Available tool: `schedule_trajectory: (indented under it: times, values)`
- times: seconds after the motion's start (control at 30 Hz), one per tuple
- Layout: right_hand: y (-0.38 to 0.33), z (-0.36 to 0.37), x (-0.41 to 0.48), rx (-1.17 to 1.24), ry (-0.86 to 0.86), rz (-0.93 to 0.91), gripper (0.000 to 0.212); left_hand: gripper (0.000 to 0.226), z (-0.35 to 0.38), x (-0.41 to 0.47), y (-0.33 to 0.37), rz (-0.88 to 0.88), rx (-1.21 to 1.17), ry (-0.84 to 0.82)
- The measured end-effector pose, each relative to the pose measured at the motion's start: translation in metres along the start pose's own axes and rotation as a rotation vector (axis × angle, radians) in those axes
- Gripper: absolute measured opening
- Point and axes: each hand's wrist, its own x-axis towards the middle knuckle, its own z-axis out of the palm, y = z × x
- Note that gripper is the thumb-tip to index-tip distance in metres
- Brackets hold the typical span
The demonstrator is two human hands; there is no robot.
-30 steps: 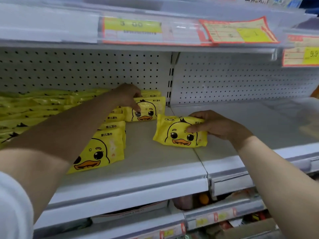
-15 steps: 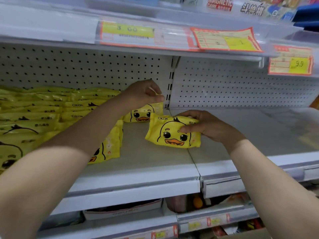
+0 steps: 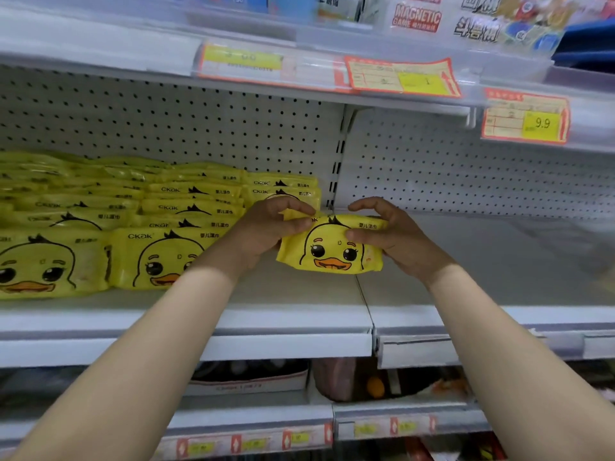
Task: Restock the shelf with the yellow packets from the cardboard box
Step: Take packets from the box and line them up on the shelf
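Observation:
A yellow packet [image 3: 329, 252] with a duck face stands tilted on the white shelf [image 3: 293, 291], at the seam between two shelf sections. My left hand [image 3: 266, 227] grips its left end, thumb and fingers curled round the top corner. My right hand [image 3: 389, 231] holds its right end, thumb on the front and fingers arched over the top. Rows of the same yellow packets [image 3: 159, 234] fill the shelf to the left, up to the pegboard back. The cardboard box is out of view.
The right shelf section [image 3: 499, 261] is bare. An upper shelf edge [image 3: 332, 78] with price tags hangs close overhead. A lower shelf [image 3: 253, 380] holds a box and other goods.
My left hand left the back row of packets and took hold of the left end of the packet in my right hand. The packet moved back toward the pegboard and stands more upright.

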Motion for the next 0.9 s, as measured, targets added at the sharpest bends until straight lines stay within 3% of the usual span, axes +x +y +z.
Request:
schedule_trajectory:
  times: [0.27, 0.73, 0.9]
  values:
    - [0.020, 0.011, -0.013, 0.252, 0.085, -0.087, 0.036, 0.016, 0.016, -0.017, -0.015, 0.037, -0.245, 0.268]
    - [0.022, 0.028, -0.013, 0.209, 0.204, -0.002, 0.009, 0.008, 0.012, -0.024, -0.020, 0.039, -0.278, 0.402]
    - [0.020, 0.029, -0.014, 0.243, 0.232, 0.006, 0.013, 0.003, 0.013, -0.024, -0.023, -0.005, -0.378, 0.389]
